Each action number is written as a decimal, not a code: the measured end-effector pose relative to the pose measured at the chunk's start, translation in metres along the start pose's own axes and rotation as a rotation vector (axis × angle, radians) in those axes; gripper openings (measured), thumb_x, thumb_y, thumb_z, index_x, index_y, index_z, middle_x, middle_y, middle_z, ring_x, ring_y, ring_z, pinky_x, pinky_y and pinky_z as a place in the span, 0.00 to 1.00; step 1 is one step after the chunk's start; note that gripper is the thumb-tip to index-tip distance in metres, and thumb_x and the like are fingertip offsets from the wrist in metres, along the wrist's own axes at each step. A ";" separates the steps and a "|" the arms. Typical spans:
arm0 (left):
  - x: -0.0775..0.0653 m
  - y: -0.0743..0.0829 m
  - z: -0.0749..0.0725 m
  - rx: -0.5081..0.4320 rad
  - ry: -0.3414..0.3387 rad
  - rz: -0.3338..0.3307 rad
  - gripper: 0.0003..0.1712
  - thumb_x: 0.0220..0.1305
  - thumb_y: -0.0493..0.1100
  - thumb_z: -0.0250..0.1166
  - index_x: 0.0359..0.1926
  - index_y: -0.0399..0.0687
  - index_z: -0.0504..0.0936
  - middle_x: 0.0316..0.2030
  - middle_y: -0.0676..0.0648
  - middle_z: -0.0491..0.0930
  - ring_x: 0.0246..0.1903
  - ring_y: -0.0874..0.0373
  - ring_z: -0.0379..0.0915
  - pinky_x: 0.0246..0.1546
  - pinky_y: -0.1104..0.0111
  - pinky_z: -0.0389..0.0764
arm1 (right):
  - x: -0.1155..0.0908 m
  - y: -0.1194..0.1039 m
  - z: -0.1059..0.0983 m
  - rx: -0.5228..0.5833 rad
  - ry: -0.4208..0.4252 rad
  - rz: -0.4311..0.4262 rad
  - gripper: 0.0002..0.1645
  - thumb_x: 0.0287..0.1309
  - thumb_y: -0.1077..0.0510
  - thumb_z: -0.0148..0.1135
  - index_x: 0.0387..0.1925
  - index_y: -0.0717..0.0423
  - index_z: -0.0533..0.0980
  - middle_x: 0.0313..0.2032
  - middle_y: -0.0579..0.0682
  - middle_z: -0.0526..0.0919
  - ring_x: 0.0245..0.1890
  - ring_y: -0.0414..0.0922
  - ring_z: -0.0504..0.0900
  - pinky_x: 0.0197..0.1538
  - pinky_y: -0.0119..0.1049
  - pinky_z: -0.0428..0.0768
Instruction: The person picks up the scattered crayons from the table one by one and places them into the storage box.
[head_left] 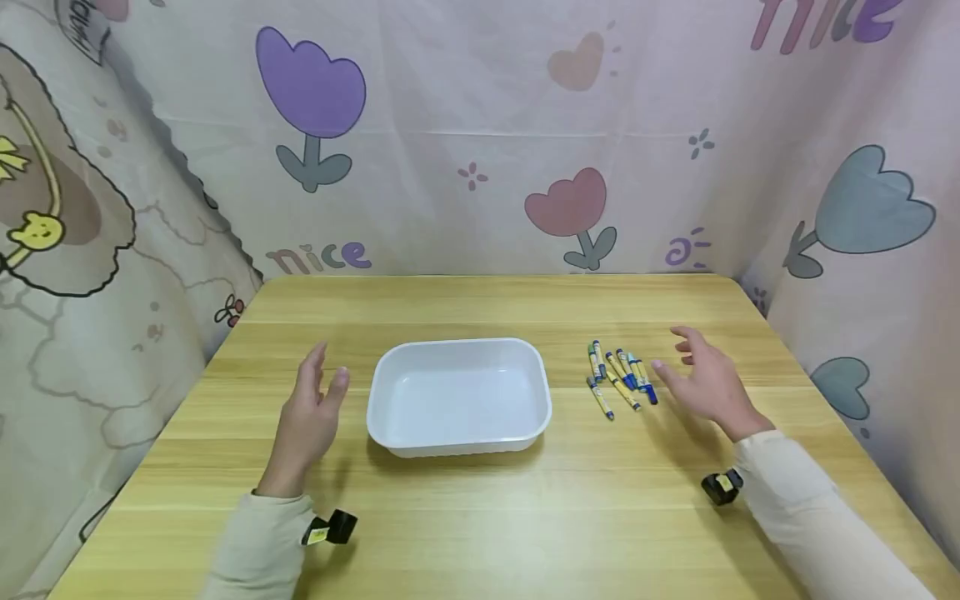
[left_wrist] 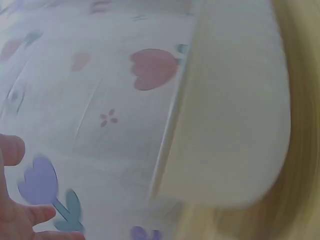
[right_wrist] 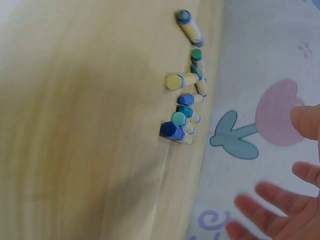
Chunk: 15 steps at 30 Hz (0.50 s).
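A white rectangular plastic basin [head_left: 459, 408] stands in the middle of the wooden table, and nothing lies in it. To its right several crayons [head_left: 619, 380] with yellow wrappers lie in a loose cluster; the right wrist view shows their blue, green, teal and yellow ends [right_wrist: 174, 131]. My left hand [head_left: 306, 421] hovers left of the basin, fingers apart from the thumb, touching nothing. Just right of the crayons, my right hand [head_left: 705, 379] is held above the table with spread, relaxed fingers and holds nothing. The basin's side [left_wrist: 230, 110] fills much of the left wrist view.
The wooden table [head_left: 465, 525] reaches back to a hanging cloth [head_left: 435, 208] printed with flowers, which also drapes both sides. Small black cameras sit on the left wrist [head_left: 330, 528] and right wrist [head_left: 722, 487].
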<state>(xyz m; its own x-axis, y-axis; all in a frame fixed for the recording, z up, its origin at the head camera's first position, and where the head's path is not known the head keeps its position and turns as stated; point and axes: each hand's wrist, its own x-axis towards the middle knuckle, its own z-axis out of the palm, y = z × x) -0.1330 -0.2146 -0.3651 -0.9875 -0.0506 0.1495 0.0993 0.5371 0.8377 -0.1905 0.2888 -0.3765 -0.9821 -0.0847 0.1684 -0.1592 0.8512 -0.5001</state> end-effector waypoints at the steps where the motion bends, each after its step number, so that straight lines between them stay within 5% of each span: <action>1: -0.001 -0.002 0.001 -0.114 -0.018 -0.040 0.42 0.75 0.59 0.44 0.77 0.46 0.36 0.75 0.35 0.39 0.71 0.34 0.40 0.65 0.40 0.51 | 0.004 0.001 0.002 0.028 -0.006 0.011 0.41 0.67 0.43 0.55 0.69 0.66 0.57 0.56 0.74 0.71 0.52 0.69 0.73 0.50 0.64 0.73; 4: -0.005 -0.015 0.007 -0.446 -0.086 -0.132 0.45 0.75 0.57 0.47 0.77 0.48 0.31 0.76 0.40 0.32 0.73 0.44 0.31 0.69 0.49 0.45 | 0.013 0.004 0.008 0.094 -0.058 0.051 0.36 0.68 0.45 0.55 0.64 0.68 0.62 0.49 0.70 0.77 0.45 0.64 0.79 0.45 0.56 0.78; 7: -0.008 -0.032 0.014 -0.641 -0.145 -0.169 0.45 0.75 0.50 0.50 0.76 0.46 0.30 0.76 0.41 0.31 0.74 0.45 0.32 0.70 0.56 0.48 | 0.020 0.011 0.015 0.122 -0.139 0.088 0.31 0.67 0.48 0.56 0.60 0.68 0.67 0.44 0.66 0.79 0.41 0.58 0.80 0.41 0.50 0.79; 15: -0.004 -0.050 0.037 -0.726 -0.255 -0.054 0.47 0.67 0.31 0.56 0.76 0.39 0.35 0.76 0.39 0.35 0.73 0.41 0.35 0.59 0.75 0.65 | 0.031 0.027 0.027 0.105 -0.320 0.157 0.28 0.63 0.55 0.59 0.58 0.68 0.68 0.39 0.58 0.79 0.35 0.50 0.78 0.37 0.42 0.76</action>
<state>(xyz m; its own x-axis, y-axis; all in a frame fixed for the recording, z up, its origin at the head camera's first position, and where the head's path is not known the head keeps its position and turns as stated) -0.1387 -0.2100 -0.4266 -0.9823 0.1815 0.0470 0.0193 -0.1519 0.9882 -0.2276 0.2958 -0.4075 -0.9745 -0.1291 -0.1837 0.0030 0.8104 -0.5858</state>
